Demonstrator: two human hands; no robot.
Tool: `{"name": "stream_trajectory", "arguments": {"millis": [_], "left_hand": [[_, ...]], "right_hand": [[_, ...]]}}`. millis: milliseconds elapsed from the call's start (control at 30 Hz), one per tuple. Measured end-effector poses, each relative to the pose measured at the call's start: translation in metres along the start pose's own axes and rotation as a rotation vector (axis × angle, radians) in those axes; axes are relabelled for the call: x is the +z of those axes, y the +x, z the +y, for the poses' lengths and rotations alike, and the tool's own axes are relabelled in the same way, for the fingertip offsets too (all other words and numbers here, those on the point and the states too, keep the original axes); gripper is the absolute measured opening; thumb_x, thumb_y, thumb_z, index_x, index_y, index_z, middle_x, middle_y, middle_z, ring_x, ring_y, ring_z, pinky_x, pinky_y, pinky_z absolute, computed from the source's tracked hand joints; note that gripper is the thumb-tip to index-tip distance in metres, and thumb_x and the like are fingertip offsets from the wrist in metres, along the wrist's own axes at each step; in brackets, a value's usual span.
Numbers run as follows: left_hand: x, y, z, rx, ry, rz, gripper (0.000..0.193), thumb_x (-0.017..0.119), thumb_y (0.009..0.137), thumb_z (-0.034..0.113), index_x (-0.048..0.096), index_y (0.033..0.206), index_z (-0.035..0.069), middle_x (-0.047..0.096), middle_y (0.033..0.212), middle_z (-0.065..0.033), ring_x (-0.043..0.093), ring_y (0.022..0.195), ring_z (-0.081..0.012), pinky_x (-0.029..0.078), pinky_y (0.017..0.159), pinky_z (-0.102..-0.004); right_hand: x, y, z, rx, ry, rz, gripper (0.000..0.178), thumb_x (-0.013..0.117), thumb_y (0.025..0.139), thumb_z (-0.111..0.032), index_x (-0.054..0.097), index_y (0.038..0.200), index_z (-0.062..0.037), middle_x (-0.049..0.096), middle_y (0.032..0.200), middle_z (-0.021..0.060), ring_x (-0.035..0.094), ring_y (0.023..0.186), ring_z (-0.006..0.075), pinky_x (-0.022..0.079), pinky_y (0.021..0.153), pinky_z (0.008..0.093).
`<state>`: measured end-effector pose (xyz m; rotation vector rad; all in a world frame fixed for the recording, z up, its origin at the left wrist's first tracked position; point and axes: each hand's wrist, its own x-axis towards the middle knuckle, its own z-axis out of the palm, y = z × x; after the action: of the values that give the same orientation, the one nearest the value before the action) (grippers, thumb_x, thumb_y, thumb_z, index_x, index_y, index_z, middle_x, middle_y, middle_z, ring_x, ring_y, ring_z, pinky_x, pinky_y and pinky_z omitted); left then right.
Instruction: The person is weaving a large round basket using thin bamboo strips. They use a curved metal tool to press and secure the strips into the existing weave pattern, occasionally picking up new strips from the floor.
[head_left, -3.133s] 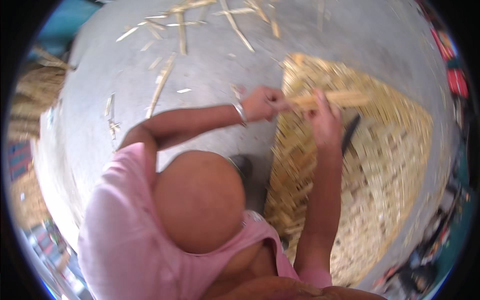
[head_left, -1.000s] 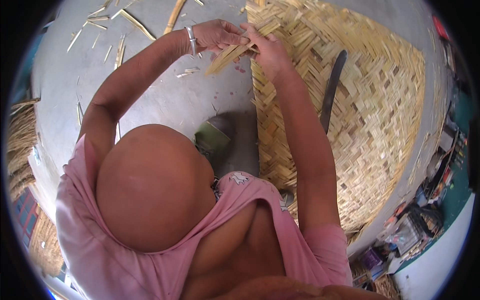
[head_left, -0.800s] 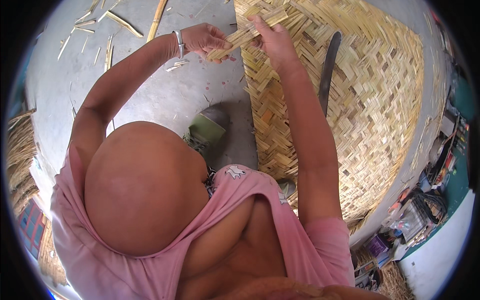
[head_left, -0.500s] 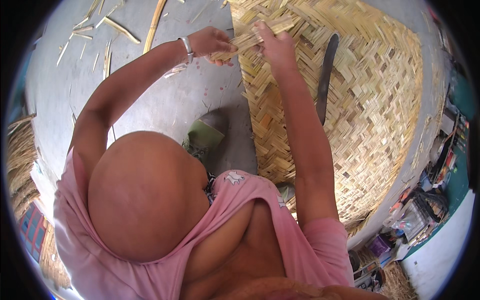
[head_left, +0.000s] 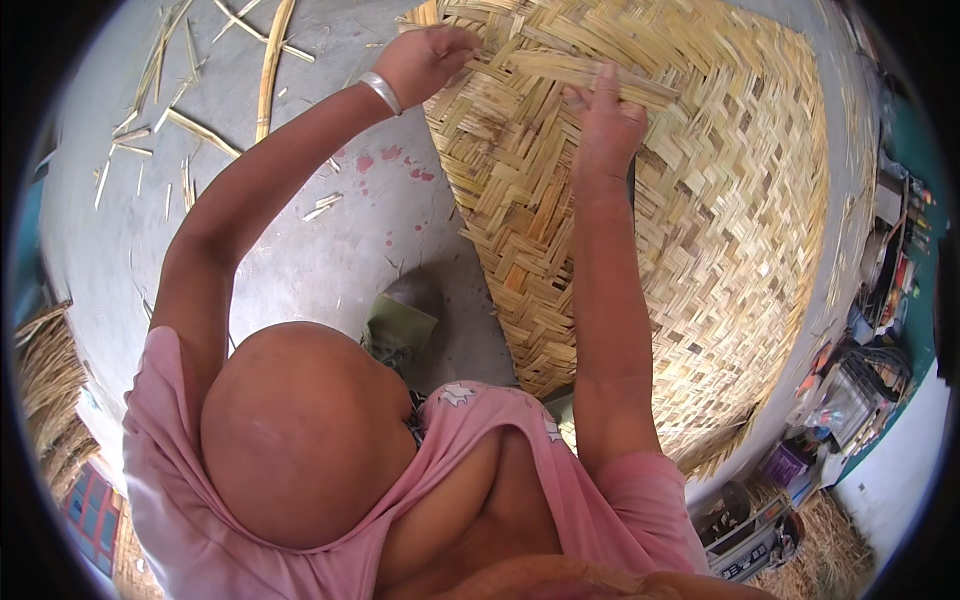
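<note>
A large mat woven from pale reed strips (head_left: 720, 230) lies on the floor, in front of me and to the right. My right hand (head_left: 608, 130) is over its far part, closed on a flat reed strip (head_left: 565, 68) that lies slantwise across the weave. Over the mat's far left edge is my left hand (head_left: 428, 65), a bracelet on its wrist. Its fingers are curled together near the strip's left end; what they hold, if anything, is hidden. A dark, long flat tool (head_left: 631, 180) on the mat is mostly covered by my right forearm.
Loose reed pieces (head_left: 200, 132) are scattered over the grey floor (head_left: 300, 250) at the far left. My foot in a green shoe (head_left: 402, 325) stands beside the mat's left edge. Assorted household items (head_left: 850, 400) line the right side. Straw bundles (head_left: 55, 375) are at the left rim.
Both hands have moved, the right one rightward and nearer, carrying the strip over the mat. The left hand has shifted up from the strip's end. My forearm now covers most of the dark tool.
</note>
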<state>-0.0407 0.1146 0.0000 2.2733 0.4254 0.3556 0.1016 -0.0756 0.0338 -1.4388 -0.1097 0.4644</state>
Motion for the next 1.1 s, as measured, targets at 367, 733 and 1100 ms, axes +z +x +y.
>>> {"name": "stream_trajectory", "arguments": {"millis": [367, 733, 1100], "left_hand": [[0.055, -0.005, 0.001, 0.076, 0.465, 0.087, 0.043, 0.064, 0.089, 0.031, 0.059, 0.13, 0.02, 0.048, 0.141, -0.005, 0.043, 0.132, -0.0256, 0.034, 0.107, -0.045], [0.046, 0.005, 0.013, 0.186, 0.112, 0.219, 0.036, 0.066, 0.083, 0.015, 0.061, 0.118, 0.007, 0.057, 0.123, -0.0167, 0.055, 0.11, -0.0372, 0.045, 0.092, -0.0469], [0.056, 0.024, 0.032, -0.136, 0.291, 0.304, 0.028, 0.071, 0.073, 0.016, 0.061, 0.098, 0.011, 0.059, 0.102, -0.0116, 0.058, 0.096, -0.0323, 0.045, 0.081, -0.046]], "right_hand": [[-0.016, 0.006, -0.006, -0.101, 0.08, 0.165, 0.032, 0.063, 0.096, -0.02, 0.063, 0.104, 0.0105, 0.066, 0.105, 0.0138, 0.067, 0.076, 0.0199, 0.062, 0.067, 0.0309], [-0.003, 0.007, 0.004, -0.079, 0.127, 0.115, 0.029, 0.061, 0.097, -0.02, 0.064, 0.107, 0.0065, 0.066, 0.097, 0.0083, 0.065, 0.079, 0.0122, 0.06, 0.066, 0.0266], [0.025, -0.004, 0.015, -0.258, -0.097, 0.123, 0.04, 0.062, 0.097, -0.027, 0.069, 0.076, 0.0069, 0.062, 0.064, 0.0026, 0.058, 0.057, 0.0081, 0.054, 0.06, 0.0264]]}}
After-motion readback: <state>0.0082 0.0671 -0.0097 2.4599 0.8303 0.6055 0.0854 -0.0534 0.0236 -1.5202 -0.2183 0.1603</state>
